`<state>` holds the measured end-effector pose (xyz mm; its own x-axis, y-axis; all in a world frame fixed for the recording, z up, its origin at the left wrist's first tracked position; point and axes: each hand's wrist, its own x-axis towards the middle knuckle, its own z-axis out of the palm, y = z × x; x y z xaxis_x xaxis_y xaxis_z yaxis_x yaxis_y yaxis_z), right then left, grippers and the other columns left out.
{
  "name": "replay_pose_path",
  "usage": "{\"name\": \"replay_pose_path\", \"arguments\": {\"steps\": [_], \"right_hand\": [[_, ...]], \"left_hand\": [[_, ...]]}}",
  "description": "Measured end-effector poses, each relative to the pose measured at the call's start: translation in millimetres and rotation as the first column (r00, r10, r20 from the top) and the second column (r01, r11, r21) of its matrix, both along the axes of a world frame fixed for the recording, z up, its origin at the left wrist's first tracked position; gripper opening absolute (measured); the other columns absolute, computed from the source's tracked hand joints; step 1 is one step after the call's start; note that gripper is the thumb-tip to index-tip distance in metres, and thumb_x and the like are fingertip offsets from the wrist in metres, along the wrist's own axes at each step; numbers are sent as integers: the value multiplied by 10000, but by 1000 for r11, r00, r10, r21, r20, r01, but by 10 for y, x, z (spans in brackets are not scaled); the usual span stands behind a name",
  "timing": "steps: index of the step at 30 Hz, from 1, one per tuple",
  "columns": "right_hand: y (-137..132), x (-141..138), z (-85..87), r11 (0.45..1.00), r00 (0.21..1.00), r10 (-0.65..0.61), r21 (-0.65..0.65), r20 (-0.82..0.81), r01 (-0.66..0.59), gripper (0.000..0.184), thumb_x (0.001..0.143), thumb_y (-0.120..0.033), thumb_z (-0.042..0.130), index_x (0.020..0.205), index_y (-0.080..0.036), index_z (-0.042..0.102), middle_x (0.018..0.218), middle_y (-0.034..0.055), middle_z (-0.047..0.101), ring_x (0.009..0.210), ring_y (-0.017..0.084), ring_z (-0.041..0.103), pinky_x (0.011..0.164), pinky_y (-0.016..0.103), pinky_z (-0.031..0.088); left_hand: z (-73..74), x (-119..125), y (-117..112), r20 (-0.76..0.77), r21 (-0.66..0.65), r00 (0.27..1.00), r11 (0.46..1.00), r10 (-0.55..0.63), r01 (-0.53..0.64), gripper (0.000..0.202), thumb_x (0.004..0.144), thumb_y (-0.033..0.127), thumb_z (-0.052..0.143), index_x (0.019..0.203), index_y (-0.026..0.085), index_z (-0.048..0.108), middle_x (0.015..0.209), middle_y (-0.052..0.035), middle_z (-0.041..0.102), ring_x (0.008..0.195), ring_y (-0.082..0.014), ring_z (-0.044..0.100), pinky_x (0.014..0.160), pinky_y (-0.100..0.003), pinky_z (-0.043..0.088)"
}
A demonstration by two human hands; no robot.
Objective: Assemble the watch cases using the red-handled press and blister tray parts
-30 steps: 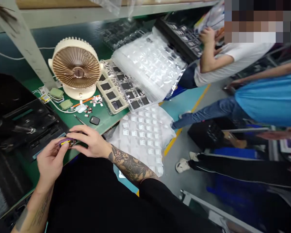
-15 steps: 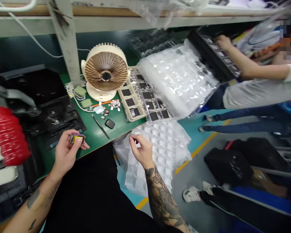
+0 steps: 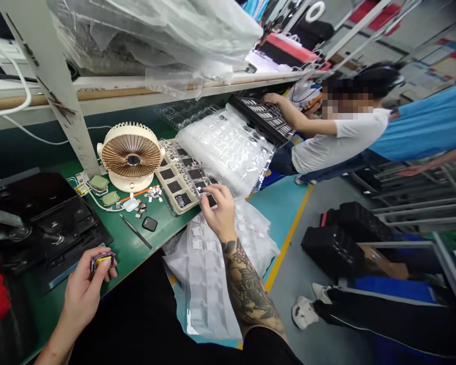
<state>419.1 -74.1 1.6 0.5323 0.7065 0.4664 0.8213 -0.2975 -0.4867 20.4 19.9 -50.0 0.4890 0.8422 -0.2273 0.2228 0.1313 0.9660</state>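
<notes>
My left hand (image 3: 84, 286), at the table's near edge, is closed around a small open smartwatch case (image 3: 103, 260) with a purple-edged rim and a yellow part inside. The thumb presses on the yellow part. My right hand (image 3: 221, 212) hovers over the near end of a clear plastic tray (image 3: 195, 174) of black squares. Thumb and forefinger are apart and curved, with a dark square visible between them; I see nothing gripped. Left of this hand is a cream tray (image 3: 169, 186) of dark square pieces. A black rounded-square piece (image 3: 149, 223) and dark tweezers (image 3: 136, 232) lie on the green table.
A cream fan (image 3: 132, 158) stands behind small parts (image 3: 153, 193) and green pouches (image 3: 110, 198). Bubble-like plastic sheeting (image 3: 222, 147) covers the trays' far side. A black fixture (image 3: 61, 223) is at left. Another person (image 3: 338, 137) works at a black rack (image 3: 264, 119).
My right hand has moved from beside the table to the clear tray, its fingers opening. My left hand still holds the watch case. The view has swung up and to the right.
</notes>
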Motion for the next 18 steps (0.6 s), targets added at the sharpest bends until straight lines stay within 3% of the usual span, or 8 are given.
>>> {"name": "replay_pose_path", "arguments": {"steps": [4,9,12,15,18], "right_hand": [[50,95,-57,986,992,86,-136,-98,-99,239,1046,-380,630,1085,-200,782,1137,72,759,1084,173,705,1002,358,557],[-140,-35,-113,999,997,18,37,-75,-15,233,1045,-353,626,1145,-204,775,1214,82,739,1177,172,687,1057,351,555],[-490,22,-248,978,977,-182,86,-114,192,254,1045,-361,590,1093,-181,763,1108,83,728,1023,150,654,965,322,544],[-1014,210,-580,910,888,-413,-100,-202,401,268,1002,-347,573,1024,-158,762,1006,73,730,891,137,596,899,293,516],[-1629,507,-956,789,758,-611,-259,-229,558,312,931,-235,535,1083,-102,773,1095,132,760,956,161,623,962,303,520]], "left_hand": [[112,74,-25,-33,-7,999,1000,23,-23,418,1052,538,702,1301,204,693,994,-56,752,780,-174,697,725,-307,592],[147,81,-7,-32,33,998,998,58,-57,485,1001,549,764,1314,183,706,1018,-78,770,776,-191,726,714,-319,619],[74,19,49,-5,50,999,998,34,-34,481,986,504,796,1329,181,700,1037,-89,786,791,-198,757,703,-306,641],[68,4,80,0,59,1000,998,8,-8,486,975,481,816,1339,182,696,1066,-99,796,793,-200,769,682,-290,641],[145,35,58,-15,32,999,999,43,-43,554,978,445,829,1437,208,628,1072,-77,799,813,-185,767,693,-255,628]]}}
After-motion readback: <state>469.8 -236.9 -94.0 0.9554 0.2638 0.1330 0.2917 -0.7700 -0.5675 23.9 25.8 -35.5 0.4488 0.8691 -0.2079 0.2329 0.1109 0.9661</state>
